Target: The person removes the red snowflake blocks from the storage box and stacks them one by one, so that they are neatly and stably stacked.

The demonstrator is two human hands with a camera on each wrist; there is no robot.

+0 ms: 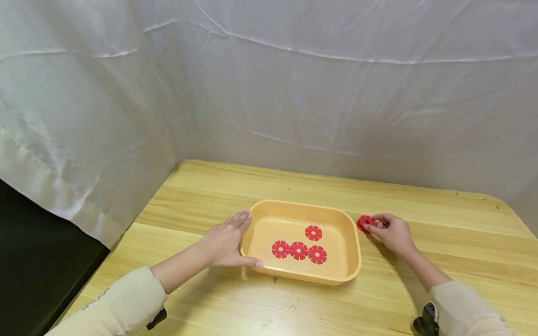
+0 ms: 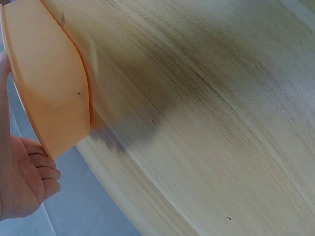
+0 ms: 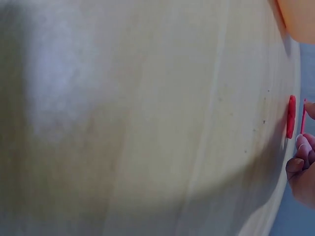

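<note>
4 red discs [image 1: 299,250] in 1 tray [image 1: 355,242], 2 outside [image 3: 291,117].

The pale wooden table [image 3: 147,118] filled nearly the whole view, blurred and tipped on its side, with a soft shadow spread across its lower part. At the right edge, the fingertips [image 3: 301,147] of the right hand [image 3: 302,169] showed, curled. Just beside them a red disc [image 3: 291,117] was seen edge-on at the table, a second thin red piece [image 3: 303,116] close by it. An orange tray corner [image 3: 298,17] sat at top right.
</note>
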